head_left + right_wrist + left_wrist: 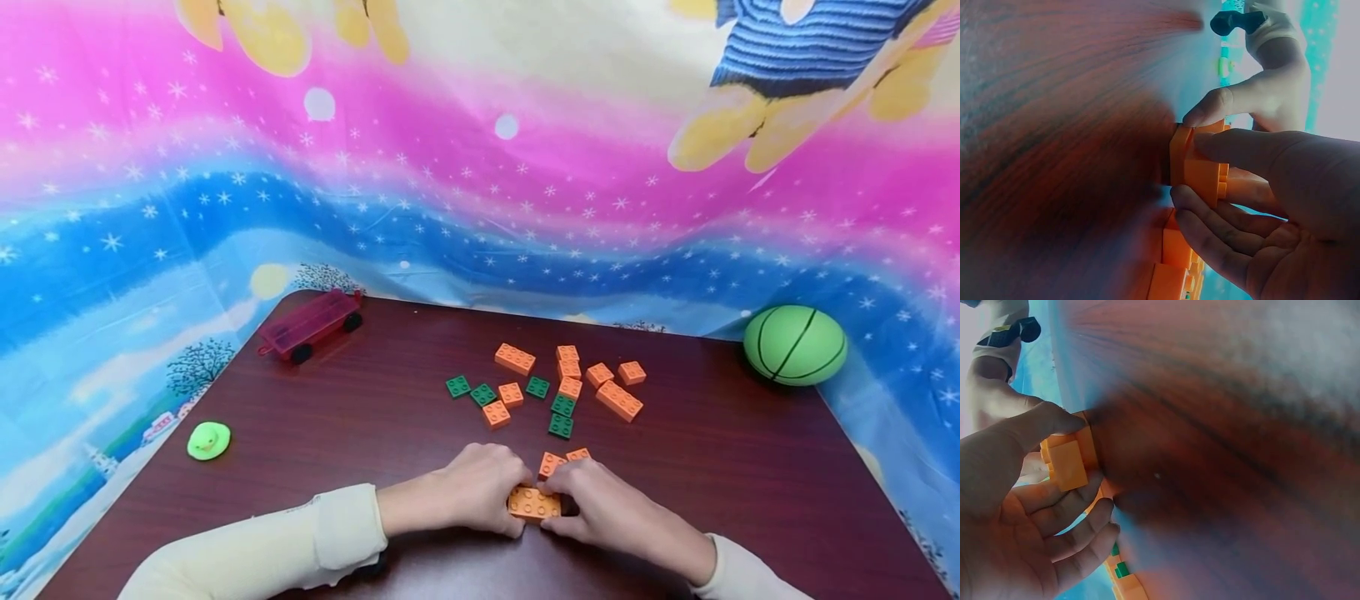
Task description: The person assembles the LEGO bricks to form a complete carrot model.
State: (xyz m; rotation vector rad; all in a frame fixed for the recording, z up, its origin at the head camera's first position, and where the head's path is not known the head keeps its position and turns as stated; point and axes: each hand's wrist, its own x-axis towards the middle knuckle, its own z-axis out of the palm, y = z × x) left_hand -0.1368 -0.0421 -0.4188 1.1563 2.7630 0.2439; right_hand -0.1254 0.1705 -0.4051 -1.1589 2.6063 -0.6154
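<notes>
Near the table's front edge, both hands meet at an orange toy building brick with rounded studs on top. My left hand pinches its left end between thumb and fingers. From the other side, my right hand grips the right end. In the left wrist view, an orange brick sits on another orange layer close to the tabletop. The right wrist view also shows two orange layers, the upper brick under the thumb. Fingers hide part of the join. Just beyond the hands lie loose orange bricks.
Several orange bricks and green bricks are scattered mid-table. A pink toy wagon stands at the back left, a lime-green toy at the left. At the back right sits a green ball. A printed cloth hangs behind.
</notes>
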